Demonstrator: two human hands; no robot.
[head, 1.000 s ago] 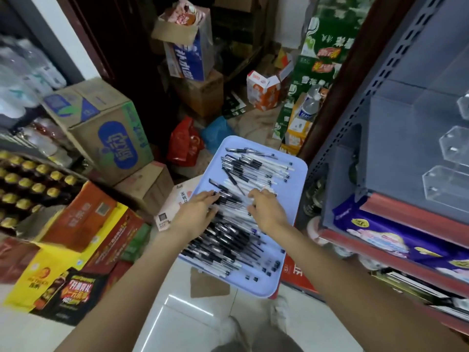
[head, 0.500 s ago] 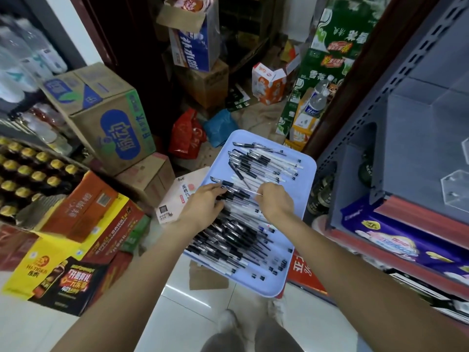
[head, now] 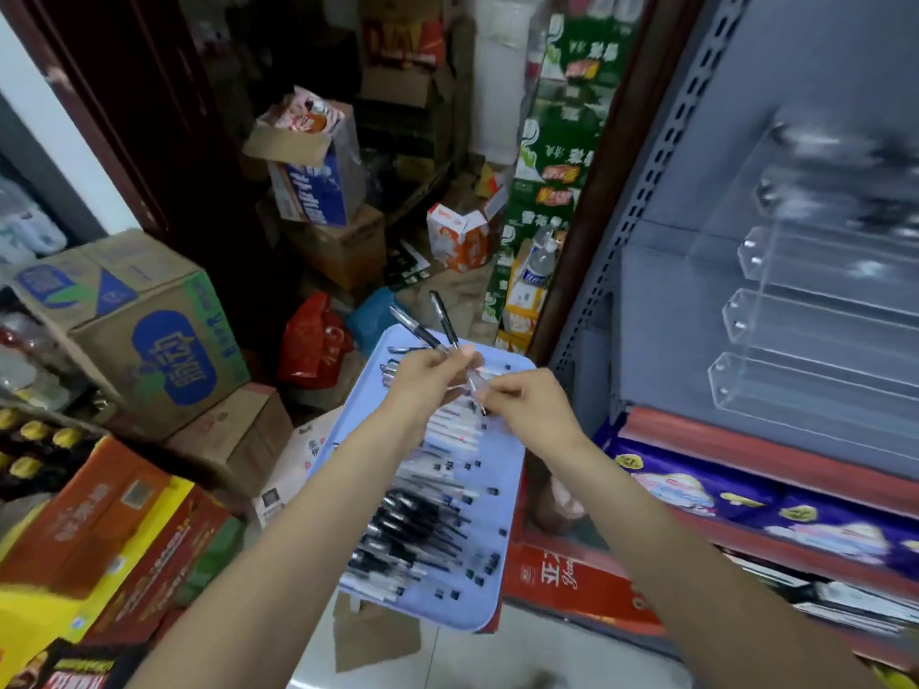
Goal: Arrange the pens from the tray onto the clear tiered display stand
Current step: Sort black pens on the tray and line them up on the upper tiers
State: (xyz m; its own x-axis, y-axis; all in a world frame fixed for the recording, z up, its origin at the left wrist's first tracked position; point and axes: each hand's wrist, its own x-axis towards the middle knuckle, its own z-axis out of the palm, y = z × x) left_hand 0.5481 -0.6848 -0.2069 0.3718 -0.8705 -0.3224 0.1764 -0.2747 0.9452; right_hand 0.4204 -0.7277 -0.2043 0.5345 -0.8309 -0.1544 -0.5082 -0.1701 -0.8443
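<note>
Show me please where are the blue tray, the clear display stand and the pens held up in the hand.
blue tray (head: 490, 579): head view, bare floor near its right rim.
clear display stand (head: 815, 390): head view, lowest tier's front.
held pens (head: 445, 318): head view, a black cap.

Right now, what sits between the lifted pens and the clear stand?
In the head view, only the grey shelf upright stands between the pens, gripped by the left hand, and the clear tiered stand; no loose item shows there.

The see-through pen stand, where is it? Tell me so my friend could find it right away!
Look at the grey metal shelf on the right side. On it, above the red edge strip, stands the clear stand, built like steps of long see-through troughs. Nothing else nearby is see-through; the purple packets below are colourful.
</note>
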